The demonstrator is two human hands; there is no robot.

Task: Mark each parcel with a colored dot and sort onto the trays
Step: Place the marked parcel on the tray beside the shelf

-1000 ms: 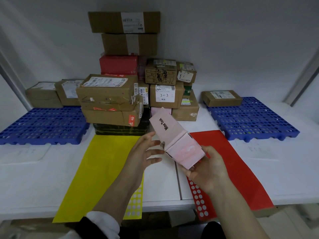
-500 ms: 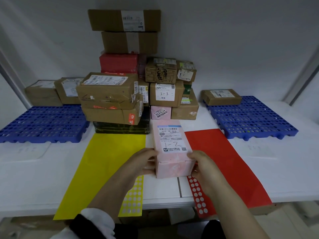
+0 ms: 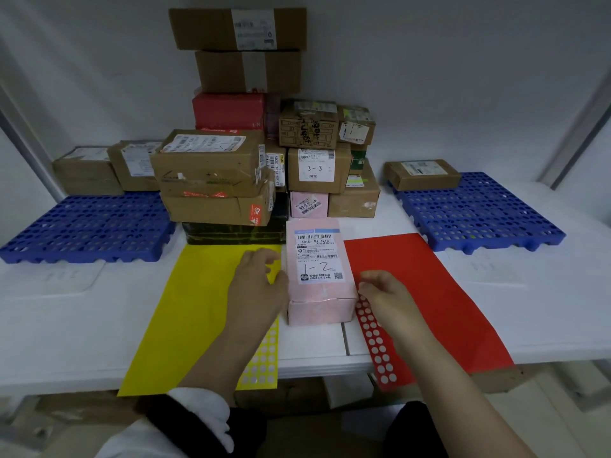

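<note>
Pink rectangular cardboard parcel (image 3: 317, 292) is lying flat on the white table (image 3: 66, 325) between the yellow paper sheet (image 3: 198, 309) and the red paper sheet (image 3: 429, 292). Its long axis is running near to far, with the label facing up. Left hand (image 3: 256, 285) is sitting just left of it, fingers loosely bent, blurred, gripping nothing. Right hand (image 3: 383, 292) is holding curled fingertips at the far end of the red dot-sticker strip (image 3: 375, 342); whether they are pinching anything cannot be determined.

A white tabletop (image 3: 66, 325) spans the view from 9 to 3 o'clock, its two panels meeting at a seam (image 3: 344, 338) near 6 o'clock. A plain pale grey wall (image 3: 446, 77) rises at 12. Grey metal posts (image 3: 26, 140) slant at 10 and 2 o'clock. The light is soft and even.
</note>
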